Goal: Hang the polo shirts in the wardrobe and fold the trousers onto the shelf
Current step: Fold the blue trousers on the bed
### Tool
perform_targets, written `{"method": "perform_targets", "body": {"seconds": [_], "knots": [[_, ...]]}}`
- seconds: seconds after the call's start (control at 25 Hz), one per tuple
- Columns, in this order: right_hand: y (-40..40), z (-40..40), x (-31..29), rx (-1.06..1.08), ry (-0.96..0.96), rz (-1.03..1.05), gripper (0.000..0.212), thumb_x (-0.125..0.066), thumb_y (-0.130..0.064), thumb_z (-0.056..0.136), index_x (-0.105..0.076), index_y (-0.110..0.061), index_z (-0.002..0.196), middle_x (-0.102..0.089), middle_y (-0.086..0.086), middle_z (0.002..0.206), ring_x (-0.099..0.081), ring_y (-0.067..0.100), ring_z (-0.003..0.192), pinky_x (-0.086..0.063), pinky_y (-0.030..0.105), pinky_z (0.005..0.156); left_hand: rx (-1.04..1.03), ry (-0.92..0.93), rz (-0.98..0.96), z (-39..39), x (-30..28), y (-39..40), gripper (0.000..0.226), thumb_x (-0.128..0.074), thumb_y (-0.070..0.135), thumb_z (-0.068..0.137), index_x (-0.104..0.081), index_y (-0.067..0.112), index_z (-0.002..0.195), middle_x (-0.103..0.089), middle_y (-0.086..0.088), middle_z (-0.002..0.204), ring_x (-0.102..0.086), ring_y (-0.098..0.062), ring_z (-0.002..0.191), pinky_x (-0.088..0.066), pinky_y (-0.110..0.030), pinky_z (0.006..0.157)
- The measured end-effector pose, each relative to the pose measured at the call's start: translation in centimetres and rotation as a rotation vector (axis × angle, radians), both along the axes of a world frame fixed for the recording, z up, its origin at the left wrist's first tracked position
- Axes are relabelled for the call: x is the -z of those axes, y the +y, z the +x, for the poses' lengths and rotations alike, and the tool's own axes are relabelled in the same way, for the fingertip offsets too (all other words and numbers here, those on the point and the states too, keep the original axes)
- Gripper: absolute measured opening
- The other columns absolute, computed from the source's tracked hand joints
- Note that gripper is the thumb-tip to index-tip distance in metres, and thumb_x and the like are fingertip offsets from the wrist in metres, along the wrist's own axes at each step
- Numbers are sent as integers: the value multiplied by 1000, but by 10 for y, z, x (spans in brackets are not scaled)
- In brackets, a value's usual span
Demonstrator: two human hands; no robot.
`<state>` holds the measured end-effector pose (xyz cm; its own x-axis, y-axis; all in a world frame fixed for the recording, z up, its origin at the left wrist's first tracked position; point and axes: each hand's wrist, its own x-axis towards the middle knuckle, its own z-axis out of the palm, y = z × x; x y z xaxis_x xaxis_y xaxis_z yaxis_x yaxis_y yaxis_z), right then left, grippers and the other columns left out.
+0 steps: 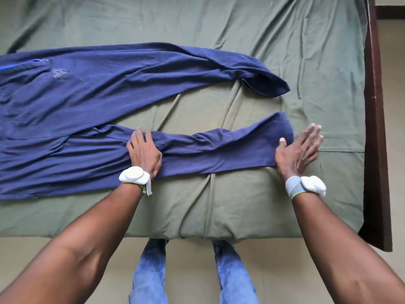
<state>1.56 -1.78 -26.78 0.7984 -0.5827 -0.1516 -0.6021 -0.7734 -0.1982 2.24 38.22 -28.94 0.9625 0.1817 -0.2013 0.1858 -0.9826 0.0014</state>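
Two hands on navy trousers [92, 102] spread lengthwise over green bed sheet [241, 205], legs parted toward the right. Left hand [143, 153] flat on mid near leg, fingers extended and pressing the cloth. Right hand [301, 148] at near-leg hem, fingers straight and spread, thumb touching fabric. White wrist devices [134, 175] on both forearms. Dark wooden bed frame [375, 128] along right edge.

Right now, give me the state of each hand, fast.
Left hand: open, fingers pressing flat on the near leg of the navy trousers.
Right hand: open, fingers straight, at that leg's cuff.
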Motion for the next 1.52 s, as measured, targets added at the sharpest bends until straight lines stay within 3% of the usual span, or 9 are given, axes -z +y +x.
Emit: {"method": "perform_targets", "body": {"seconds": [0.36,0.48,0.64,0.76,0.92,1.12,1.32,1.44,1.52], "knots": [[-27,-4,24,205,189,183,54,-71,-50,77,-55,-10,108,-46,16,125,-42,33,120,-33,43,99,322,-203,-166,1,16,-110,30,-65,22,83,-62,14,111,-59,-12,105,-43,-29,97,-31,-44,89],[-28,-10,27,234,-15,449,26,-70,-23,80,-47,-17,71,-55,13,90,-53,29,85,-41,33,75,292,-243,-260,18,15,-113,13,-64,14,85,-69,15,97,-61,-11,101,-52,-32,92,-36,-42,83],[-43,-23,23,744,-309,841,17,-57,-7,68,-44,-17,64,-43,7,59,-43,18,44,-34,25,41,-47,-224,-403,51,-5,-119,24,-55,19,91,-72,17,107,-61,-12,115,-51,-34,111,-34,-41,93],[-40,-45,19,894,-288,676,20,-48,-9,63,-55,-12,81,-54,11,79,-50,27,64,-41,36,58,-103,-315,-303,57,-12,-123,28,-51,26,93,-65,18,116,-54,-12,120,-47,-32,113,-34,-42,94],[-21,-53,11,412,-108,200,42,-62,-12,78,-52,-5,118,-49,20,126,-47,39,117,-35,44,95,-13,-384,-284,5,-9,-126,21,-50,32,95,-55,11,97,-51,-13,97,-48,-32,89,-33,-44,79],[-16,-18,26,204,13,149,61,-71,-49,77,-50,-7,116,-48,20,125,-44,38,119,-36,47,96,519,-109,-217,-89,21,-132,35,-57,47,88,-57,19,108,-52,-7,101,-49,-29,92,-33,-41,81],[-29,1,37,168,-15,185,25,-59,-25,89,-57,-9,107,-55,15,122,-47,32,121,-28,43,100,606,-82,-298,-79,15,-158,11,-64,16,84,-53,17,86,-50,-6,81,-46,-29,75,-28,-39,69],[-21,12,27,464,-32,141,33,-56,-16,84,-52,-7,115,-51,17,130,-43,34,125,-30,44,100,729,-13,-431,-90,14,-159,10,-57,17,91,-50,16,84,-49,-6,79,-44,-29,72,-28,-38,65],[-10,30,15,368,-109,57,40,-58,-17,75,-51,-9,113,-48,17,129,-42,36,122,-32,44,95,708,-8,-512,-79,7,-147,9,-55,20,92,-52,16,84,-51,-4,79,-44,-26,72,-34,-40,66]]}}
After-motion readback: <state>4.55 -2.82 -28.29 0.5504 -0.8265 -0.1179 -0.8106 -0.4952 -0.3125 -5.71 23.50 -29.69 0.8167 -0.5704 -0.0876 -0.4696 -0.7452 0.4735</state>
